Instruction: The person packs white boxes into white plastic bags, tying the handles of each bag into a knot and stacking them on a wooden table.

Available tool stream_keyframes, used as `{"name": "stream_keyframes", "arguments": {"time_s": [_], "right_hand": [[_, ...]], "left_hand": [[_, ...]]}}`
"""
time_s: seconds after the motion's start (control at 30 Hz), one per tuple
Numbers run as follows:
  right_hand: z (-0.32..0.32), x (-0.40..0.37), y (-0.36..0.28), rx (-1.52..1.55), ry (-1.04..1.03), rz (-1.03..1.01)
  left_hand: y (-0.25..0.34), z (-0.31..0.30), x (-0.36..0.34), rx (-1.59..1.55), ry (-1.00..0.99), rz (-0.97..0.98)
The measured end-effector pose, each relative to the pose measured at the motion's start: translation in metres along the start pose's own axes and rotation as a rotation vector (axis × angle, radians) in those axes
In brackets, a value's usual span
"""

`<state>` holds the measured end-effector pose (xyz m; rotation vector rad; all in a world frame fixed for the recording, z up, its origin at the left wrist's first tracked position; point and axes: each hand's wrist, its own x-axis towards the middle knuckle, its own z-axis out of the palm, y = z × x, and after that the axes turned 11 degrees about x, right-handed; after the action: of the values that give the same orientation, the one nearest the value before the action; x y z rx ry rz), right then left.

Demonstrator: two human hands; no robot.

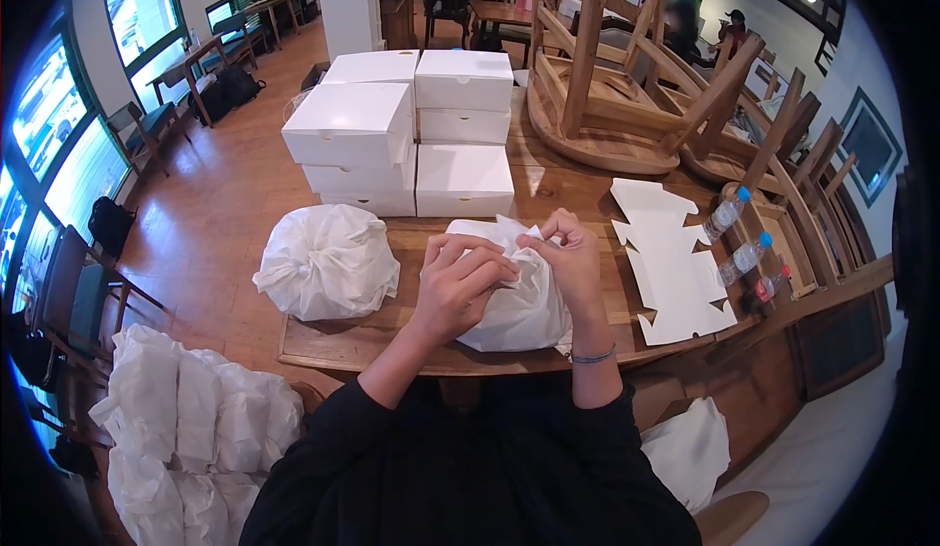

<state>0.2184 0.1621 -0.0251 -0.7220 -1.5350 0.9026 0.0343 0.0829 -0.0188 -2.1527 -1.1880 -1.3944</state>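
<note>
Both hands are at the top of a white plastic bag [519, 313] on the wooden table, in front of me. My left hand [460, 277] has its fingers bent and pressed together on the gathered plastic. My right hand [573, 257] pinches a twisted end of the same bag between thumb and forefinger. What the bag holds is hidden. To the left sits a second white bag [328, 262], its top gathered into a knot. Behind the bags, several closed white boxes [348, 120] are stacked on the table.
A flat, unfolded white carton [671, 262] lies at the right, beside bottles [725, 215]. Upturned wooden chairs [627, 125] stand at the back right. Several filled white bags [196, 414] are at the lower left, another white bag [690, 453] at the lower right. People sit far back.
</note>
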Motion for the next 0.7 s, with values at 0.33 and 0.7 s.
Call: {"name": "stream_keyframes", "arguments": {"time_s": [0.33, 0.7], "right_hand": [[-0.033, -0.001, 0.055, -0.119, 0.151, 0.172], [-0.041, -0.057, 0.019, 0.213, 0.283, 0.318]], "left_hand": [[0.019, -0.032, -0.033, -0.181, -0.186, -0.012], [-0.001, -0.027, -0.049, -0.366, 0.014, -0.605]]}}
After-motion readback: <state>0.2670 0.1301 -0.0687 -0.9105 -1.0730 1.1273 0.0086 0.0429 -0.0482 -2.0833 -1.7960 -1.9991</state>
